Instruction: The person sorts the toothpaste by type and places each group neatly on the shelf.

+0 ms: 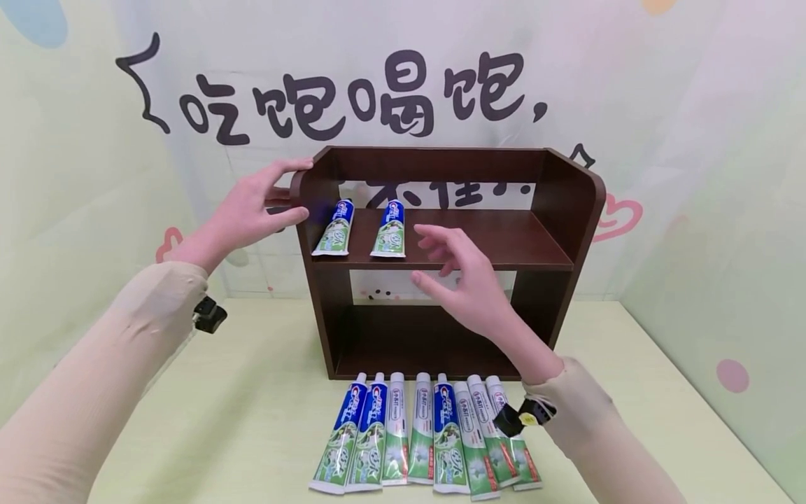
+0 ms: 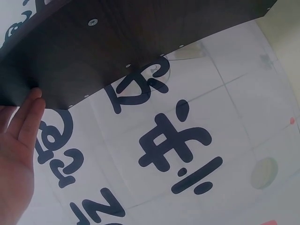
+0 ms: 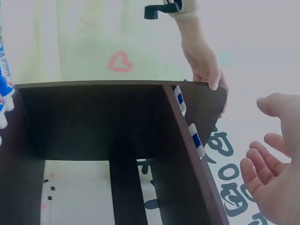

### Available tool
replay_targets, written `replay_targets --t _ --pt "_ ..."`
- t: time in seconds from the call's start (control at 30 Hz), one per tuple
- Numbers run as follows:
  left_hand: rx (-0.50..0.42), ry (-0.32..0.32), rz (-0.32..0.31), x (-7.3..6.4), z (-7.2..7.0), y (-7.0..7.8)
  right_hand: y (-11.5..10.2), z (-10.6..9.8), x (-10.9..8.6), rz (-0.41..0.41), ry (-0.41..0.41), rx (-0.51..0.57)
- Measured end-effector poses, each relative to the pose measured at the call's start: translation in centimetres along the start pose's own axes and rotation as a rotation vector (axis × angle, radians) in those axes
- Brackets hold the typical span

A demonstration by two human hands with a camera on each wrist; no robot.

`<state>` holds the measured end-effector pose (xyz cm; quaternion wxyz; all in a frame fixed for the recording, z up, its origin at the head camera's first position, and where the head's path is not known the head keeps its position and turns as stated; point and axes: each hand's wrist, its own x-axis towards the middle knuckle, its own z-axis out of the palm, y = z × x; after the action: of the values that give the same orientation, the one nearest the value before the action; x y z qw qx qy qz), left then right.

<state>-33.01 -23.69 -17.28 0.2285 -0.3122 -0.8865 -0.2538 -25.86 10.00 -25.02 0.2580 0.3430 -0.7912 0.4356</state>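
Note:
A dark brown two-tier shelf (image 1: 434, 339) stands on the table. My left hand (image 1: 248, 206) rests on the outer face and edge of its left side panel, fingers fairly straight, as the left wrist view also shows. On the upper tier lie two blue, white and green toothpaste tubes, a left one (image 1: 336, 227) and a right one (image 1: 390, 229), crimped ends toward me. My right hand (image 1: 469, 283) hovers just right of the second tube, fingers loosely bent, thumb apart, holding nothing. In the right wrist view the right hand (image 3: 276, 168) is also bare.
A row of toothpaste tubes lies before the shelf: several white-and-green ones (image 1: 420, 427) among blue-and-green ones (image 1: 450, 437), the rightmost overlapping. A pale table (image 1: 239, 399) carries everything. Behind hangs a printed wall (image 1: 598, 70) with black characters.

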Motion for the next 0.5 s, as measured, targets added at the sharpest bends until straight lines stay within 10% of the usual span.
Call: replay_targets --t 0.5 --pt "-0.001 0.004 -0.001 0.0 0.1 -0.2 1.7 1.2 -5.2 0.097 -0.011 0.015"
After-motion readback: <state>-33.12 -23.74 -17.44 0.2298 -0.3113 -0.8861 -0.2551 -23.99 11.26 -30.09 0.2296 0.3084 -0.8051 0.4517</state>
